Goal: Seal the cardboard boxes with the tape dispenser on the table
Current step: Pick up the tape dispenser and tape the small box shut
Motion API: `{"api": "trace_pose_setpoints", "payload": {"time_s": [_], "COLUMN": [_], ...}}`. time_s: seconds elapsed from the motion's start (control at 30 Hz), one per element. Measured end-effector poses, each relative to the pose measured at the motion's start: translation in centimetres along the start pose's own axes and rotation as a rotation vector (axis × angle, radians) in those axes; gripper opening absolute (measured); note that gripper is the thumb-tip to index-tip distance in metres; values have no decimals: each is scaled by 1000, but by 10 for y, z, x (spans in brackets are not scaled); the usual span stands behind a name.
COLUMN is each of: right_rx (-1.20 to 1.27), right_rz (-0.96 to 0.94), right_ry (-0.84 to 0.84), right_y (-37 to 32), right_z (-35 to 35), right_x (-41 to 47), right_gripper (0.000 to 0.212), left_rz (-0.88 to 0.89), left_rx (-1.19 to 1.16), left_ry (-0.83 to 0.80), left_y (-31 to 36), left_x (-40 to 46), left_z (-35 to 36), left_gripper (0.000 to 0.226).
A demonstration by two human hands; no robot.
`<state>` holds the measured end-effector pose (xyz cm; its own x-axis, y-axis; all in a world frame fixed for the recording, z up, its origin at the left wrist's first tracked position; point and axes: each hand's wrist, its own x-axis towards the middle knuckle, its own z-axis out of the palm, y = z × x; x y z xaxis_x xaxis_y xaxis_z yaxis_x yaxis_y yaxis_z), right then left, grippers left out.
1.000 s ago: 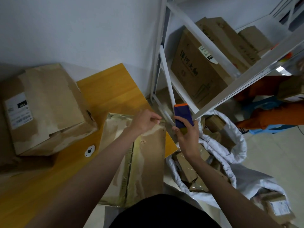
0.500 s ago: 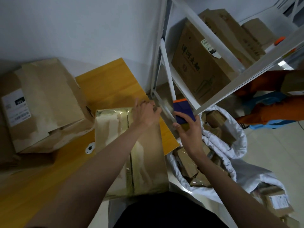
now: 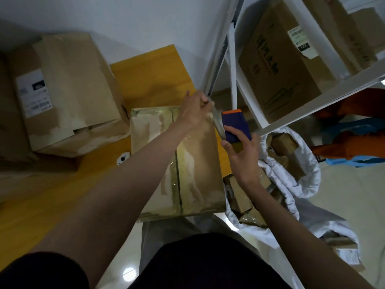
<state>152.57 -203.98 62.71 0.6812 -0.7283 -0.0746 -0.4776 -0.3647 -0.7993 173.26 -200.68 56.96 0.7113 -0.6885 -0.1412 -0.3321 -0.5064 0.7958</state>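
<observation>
Box [image 3: 183,163] at centre already wears glossy tape along its seam; left hand [image 3: 194,110] pinches the tape end, right hand [image 3: 239,155] grips the tape dispenser [image 3: 234,126] at three o'clock. Another strip remains.

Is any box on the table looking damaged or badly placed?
Yes. The large box at the table's far left has a gaping, torn-looking flap, and the taped box overhangs the near table edge.

Both hands [image 3: 195,109] [image 3: 242,157] curled (arms outstretched) — gripping
</observation>
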Motion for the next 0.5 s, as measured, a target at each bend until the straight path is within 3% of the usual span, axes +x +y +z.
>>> {"api": "trace_pose_setpoints", "payload": {"time_s": [0.1, 0.23, 0.4, 0.5], "right_rx": [-27, -65, -179, -248], "right_rz": [-86, -225, -323, -355], "right_ry": [-3, 6, 30, 18], "right_y": [-5, -11, -5, 1], "right_z": [12, 26, 39, 42], "right_x": [-3, -3, 1, 0], "right_gripper": [35, 40, 43, 43], "left_rz": [82, 166, 211, 197], "left_rx": [-181, 114, 581, 796], "left_ry": [107, 250, -22, -39], "left_y": [-10, -36, -64, -68], "left_x": [-18, -78, -155, -166], "left_z": [-27, -59, -46, -37], "left_gripper": [28, 31, 55, 64]}}
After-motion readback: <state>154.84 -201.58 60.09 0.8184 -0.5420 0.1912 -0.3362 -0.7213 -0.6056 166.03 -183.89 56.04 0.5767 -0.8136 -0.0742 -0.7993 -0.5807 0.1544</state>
